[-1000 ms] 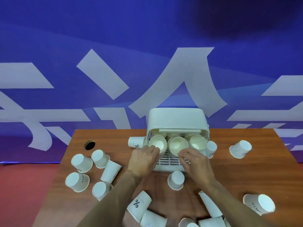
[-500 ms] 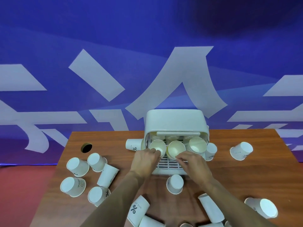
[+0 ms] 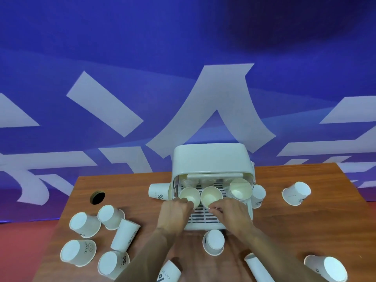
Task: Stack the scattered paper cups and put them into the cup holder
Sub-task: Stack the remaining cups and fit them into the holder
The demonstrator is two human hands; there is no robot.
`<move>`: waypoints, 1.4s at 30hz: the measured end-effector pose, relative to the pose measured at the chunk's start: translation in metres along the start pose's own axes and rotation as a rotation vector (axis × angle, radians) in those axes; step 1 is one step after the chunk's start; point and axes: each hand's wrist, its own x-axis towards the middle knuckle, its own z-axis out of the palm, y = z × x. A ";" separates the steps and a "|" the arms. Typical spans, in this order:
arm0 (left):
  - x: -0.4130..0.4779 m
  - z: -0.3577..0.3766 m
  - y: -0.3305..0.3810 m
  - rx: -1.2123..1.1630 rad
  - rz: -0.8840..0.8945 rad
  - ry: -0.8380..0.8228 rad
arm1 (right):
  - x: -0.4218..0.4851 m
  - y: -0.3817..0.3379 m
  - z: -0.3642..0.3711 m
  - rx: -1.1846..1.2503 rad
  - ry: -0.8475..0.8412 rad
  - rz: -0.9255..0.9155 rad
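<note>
"%" + "NICE" on btm cup (image 3: 169, 272)

This is looking like a staged booth or demonstration set rather than a home or kitchen. A printed blue backdrop (image 3: 122, 58) is filling the whole far side, with huge white strokes (image 3: 213, 110) of lettering running across it. In front of it a wood-grain table (image 3: 305, 220) is standing alone, office-style, with a round cable hole (image 3: 97, 197) showing at its far left corner. A red floor (image 3: 26, 251) is showing to the left of the table. Disposable paper cups (image 3: 85, 224) are lying scattered over the table around a white plastic cup holder (image 3: 211, 159), laid out like props.
</note>
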 end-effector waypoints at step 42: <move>-0.007 -0.152 0.224 0.005 0.461 0.090 | -0.250 0.095 -0.175 0.052 0.262 0.409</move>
